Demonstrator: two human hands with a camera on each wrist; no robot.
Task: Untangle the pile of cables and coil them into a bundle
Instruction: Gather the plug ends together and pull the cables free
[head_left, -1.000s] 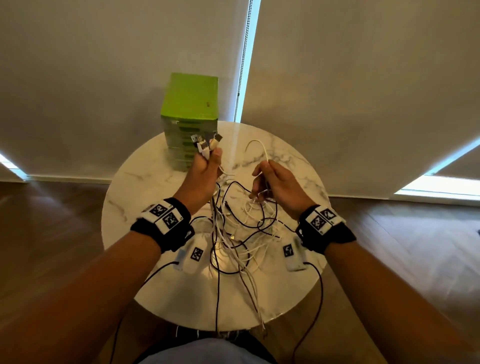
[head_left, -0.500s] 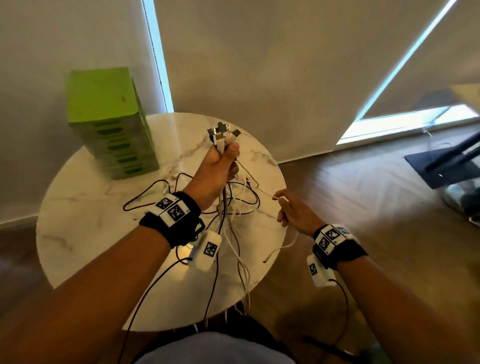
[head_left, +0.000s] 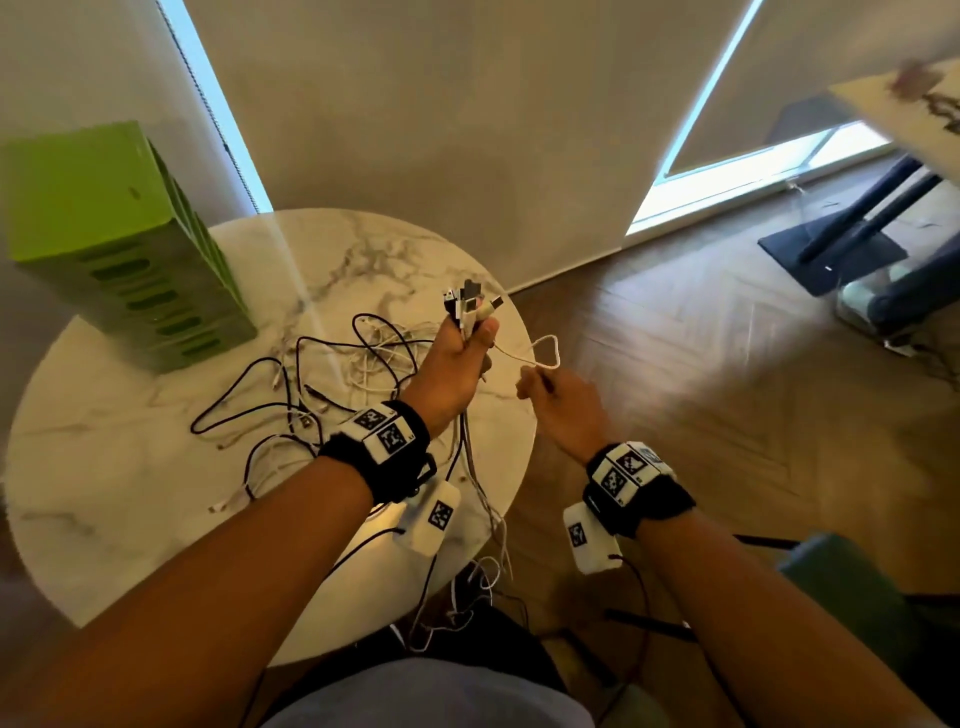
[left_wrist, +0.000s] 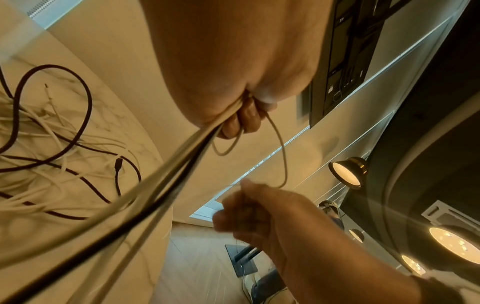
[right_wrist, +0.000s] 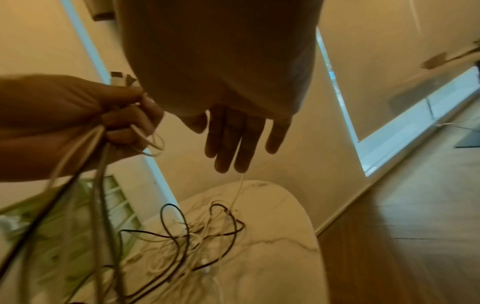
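Note:
My left hand (head_left: 452, 364) is raised over the right side of the round marble table (head_left: 130, 493). It grips a bunch of black and white cables just below their plugs (head_left: 467, 304), which stick up above the fist. The bunch (left_wrist: 166, 185) runs down from the curled fingers (left_wrist: 241, 121). Right of it, past the table edge, my right hand (head_left: 556, 400) holds one white cable (head_left: 550, 343) that loops between both hands. That white cable (right_wrist: 239, 189) drops from its fingers (right_wrist: 233, 139) to the tangled pile (head_left: 322, 384) on the table.
A tall green box (head_left: 104, 234) stands at the table's back left. Several cable ends (head_left: 483, 545) hang over the near edge. Wooden floor lies to the right, with a dark stand (head_left: 857, 234) farther off and a teal seat (head_left: 841, 587) near my right arm.
My right hand has drawn the white cable out of the pile to the right, off the table edge, and a loop now stands between the hands. The left hand keeps the cable ends raised.

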